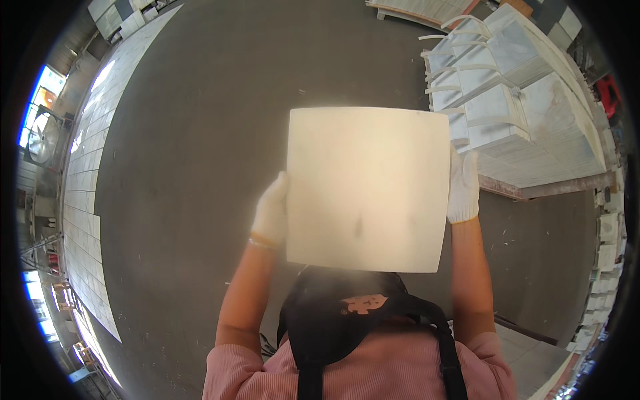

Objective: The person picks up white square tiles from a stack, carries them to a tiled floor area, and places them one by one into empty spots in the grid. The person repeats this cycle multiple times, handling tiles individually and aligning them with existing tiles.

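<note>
A square, cream-white stone tile is held up in front of my chest, its broad face toward the camera. My left hand, in a white knit glove with a yellow cuff, grips the tile's left edge. On the opposite edge, my right hand, gloved the same way, is pressed against the side with its thumb and fingers partly showing. The fingertips behind the tile are hidden. Two faint dark smudges show on the lower part of the tile.
At the right, stacks of white stone tiles with curved pale strips stand on a reddish-brown metal frame. Pale slabs lie in a long row along the left of the grey floor. A fan stands at the far left.
</note>
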Available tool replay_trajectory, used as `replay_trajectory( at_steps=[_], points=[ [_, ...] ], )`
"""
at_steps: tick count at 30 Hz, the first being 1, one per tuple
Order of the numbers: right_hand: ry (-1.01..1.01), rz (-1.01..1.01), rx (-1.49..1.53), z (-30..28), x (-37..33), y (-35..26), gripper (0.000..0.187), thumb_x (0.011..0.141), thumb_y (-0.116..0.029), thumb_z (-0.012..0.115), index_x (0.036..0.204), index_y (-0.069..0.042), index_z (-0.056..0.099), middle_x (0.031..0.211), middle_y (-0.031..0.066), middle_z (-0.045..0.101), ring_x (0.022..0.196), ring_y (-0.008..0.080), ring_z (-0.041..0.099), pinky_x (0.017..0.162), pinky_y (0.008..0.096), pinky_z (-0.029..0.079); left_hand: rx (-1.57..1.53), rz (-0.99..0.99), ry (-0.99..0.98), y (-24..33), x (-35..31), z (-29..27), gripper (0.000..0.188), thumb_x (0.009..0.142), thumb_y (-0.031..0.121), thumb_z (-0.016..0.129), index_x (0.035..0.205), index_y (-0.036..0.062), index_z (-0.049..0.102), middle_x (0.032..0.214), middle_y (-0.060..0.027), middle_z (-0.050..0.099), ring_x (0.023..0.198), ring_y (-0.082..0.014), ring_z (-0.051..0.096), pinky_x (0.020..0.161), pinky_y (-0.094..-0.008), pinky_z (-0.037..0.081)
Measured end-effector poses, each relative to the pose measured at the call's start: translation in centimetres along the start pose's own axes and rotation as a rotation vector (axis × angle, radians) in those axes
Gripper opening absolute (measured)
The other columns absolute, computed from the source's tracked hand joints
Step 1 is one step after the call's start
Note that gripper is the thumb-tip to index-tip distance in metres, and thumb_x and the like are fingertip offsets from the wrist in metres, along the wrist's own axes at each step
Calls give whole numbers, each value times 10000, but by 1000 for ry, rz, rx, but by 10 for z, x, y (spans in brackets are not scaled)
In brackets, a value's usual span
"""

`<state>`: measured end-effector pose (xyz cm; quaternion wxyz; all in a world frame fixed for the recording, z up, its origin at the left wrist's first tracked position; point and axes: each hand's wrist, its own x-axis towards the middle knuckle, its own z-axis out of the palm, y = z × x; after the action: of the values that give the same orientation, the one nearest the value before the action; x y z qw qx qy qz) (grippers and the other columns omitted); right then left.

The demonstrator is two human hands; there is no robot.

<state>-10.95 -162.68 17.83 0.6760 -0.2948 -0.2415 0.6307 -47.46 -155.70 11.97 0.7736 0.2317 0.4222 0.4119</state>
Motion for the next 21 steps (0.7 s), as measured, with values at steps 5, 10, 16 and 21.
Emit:
replay_trajectory(
  at_steps=[5, 10, 16, 21],
  points=[
    [-38, 170, 53, -3, 107, -9, 810, 1028, -627, 424, 1528, 9, 383, 1507, 120, 509, 1359, 237, 507, 1127, 378, 414, -155, -95, 122, 28, 52, 18, 445, 1080, 359, 500, 1285, -21, 606, 1251, -102, 668, 1130, -192, 640, 969, -337, 528],
    [-36, 299, 24, -4, 221, 5, 804, 1027, -628, 427, 1512, 13, 408, 1507, 118, 516, 1355, 235, 513, 1132, 378, 408, -218, -103, 141, 51, 134, -6, 433, 1077, 353, 511, 1283, -17, 604, 1244, -108, 670, 1123, -203, 648, 968, -351, 534],
    [84, 305, -72, 8, 350, 14, 797, 1052, -618, 340, 1541, 10, 365, 1527, 119, 488, 1381, 244, 482, 1149, 381, 386, -184, -151, 121, 79, 272, -36, 427, 1070, 369, 522, 1266, 1, 615, 1224, -111, 679, 1105, -217, 655, 958, -363, 538],
    [149, 221, -101, 32, 435, -6, 769, 1081, -586, 262, 1533, 27, 373, 1528, 124, 484, 1390, 240, 472, 1156, 378, 378, -199, -241, 100, 126, 371, -21, 427, 1068, 377, 523, 1262, 9, 619, 1218, -105, 682, 1099, -220, 655, 958, -370, 537]
  ],
)
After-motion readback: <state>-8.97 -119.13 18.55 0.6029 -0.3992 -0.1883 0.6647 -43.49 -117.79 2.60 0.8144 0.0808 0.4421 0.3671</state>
